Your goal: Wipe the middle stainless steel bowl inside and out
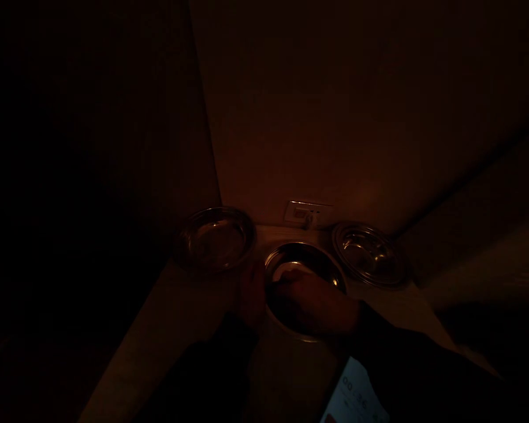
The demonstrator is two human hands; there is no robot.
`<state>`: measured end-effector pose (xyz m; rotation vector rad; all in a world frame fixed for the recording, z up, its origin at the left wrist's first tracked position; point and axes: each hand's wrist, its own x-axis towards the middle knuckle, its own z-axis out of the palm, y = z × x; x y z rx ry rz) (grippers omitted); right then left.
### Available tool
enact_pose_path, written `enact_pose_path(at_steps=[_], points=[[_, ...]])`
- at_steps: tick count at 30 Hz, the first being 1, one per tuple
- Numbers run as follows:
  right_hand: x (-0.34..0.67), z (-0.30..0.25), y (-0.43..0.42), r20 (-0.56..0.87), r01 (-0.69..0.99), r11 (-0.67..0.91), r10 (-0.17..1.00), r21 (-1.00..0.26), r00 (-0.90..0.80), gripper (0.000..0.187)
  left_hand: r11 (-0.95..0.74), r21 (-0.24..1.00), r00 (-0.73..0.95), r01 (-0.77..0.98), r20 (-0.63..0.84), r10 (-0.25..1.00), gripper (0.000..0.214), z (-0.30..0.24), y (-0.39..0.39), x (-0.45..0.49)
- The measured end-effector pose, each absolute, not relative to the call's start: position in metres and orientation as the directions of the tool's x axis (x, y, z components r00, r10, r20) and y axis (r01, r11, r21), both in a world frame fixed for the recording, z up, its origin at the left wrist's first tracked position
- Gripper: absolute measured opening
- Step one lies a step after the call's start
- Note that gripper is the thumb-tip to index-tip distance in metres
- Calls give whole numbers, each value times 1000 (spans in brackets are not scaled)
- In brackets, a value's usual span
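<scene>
The scene is very dark. A steel bowl [308, 255] stands on a narrow counter [180, 329]. My right hand [311, 302] reaches into the bowl, its fingers bent down against something pale inside; what it holds I cannot make out. My left hand [252, 294] rests against the bowl's left outer wall, its fingers too dim to read. Both arms wear dark sleeves.
A steel plate [216, 238] leans at the back left corner. A compartment plate [368, 254] leans at the back right. A wall socket [306, 212] sits on the wall behind the bowl. A pale printed card [357, 396] shows at the bottom edge.
</scene>
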<state>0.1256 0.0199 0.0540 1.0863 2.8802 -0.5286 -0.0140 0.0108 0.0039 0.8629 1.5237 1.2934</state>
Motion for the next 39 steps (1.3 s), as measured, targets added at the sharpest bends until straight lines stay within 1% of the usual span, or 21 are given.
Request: enact_pose_path(at_steps=[3,5,8,16,19,22,25,27,28,30,32,34,36,37,38,39], points=[[124,50,25,-105,710,654,712,-260,-695,29,178,984,-261,-29,-179,949,33,5,12,-17],[121,47,31,-80,752,613,760,-243,-645,30,188,982,-248,-6,-183,951,34,5,14,-20],[118,45,38,-66,771,592,781,-237,-620,30,176,984,-246,5,-170,954,35,4,15,-21],[122,39,38,-37,733,621,756,-278,-654,30,168,986,-258,-1,-163,952,35,4,14,-20],[125,38,35,-36,699,645,727,-308,-686,32,178,984,-293,22,-164,942,34,5,14,-20],[128,42,28,-42,655,679,683,-333,-729,34,185,982,-286,21,-172,943,35,6,13,-19],[132,50,17,-76,634,702,649,-324,-757,36,197,980,-294,24,-182,938,38,7,12,-19],[136,55,10,-88,643,698,653,-315,-752,39,173,985,-287,12,-162,944,41,7,11,-18],[139,57,7,-75,653,684,670,-324,-739,40,146,989,-273,-8,-143,951,42,7,10,-18],[147,62,2,-2,678,633,731,-374,-683,40,75,996,-231,-44,-83,969,44,8,8,-19],[157,68,1,101,694,569,800,-442,-591,38,25,999,-215,-33,-32,976,43,9,7,-19],[167,73,1,227,687,554,828,-470,-512,36,2,1000,-203,-11,-4,979,43,9,6,-20],[175,76,0,338,668,601,799,-439,-496,35,7,1000,-196,-7,-8,981,43,7,6,-20],[177,75,-2,363,662,632,774,-403,-518,36,13,1000,-202,-13,-16,979,44,6,6,-20],[179,73,-5,361,654,666,745,-359,-561,37,20,1000,-213,-17,-23,977,44,5,7,-19],[180,70,-9,329,644,696,717,-317,-614,39,24,999,-224,-23,-29,974,44,5,7,-19]])
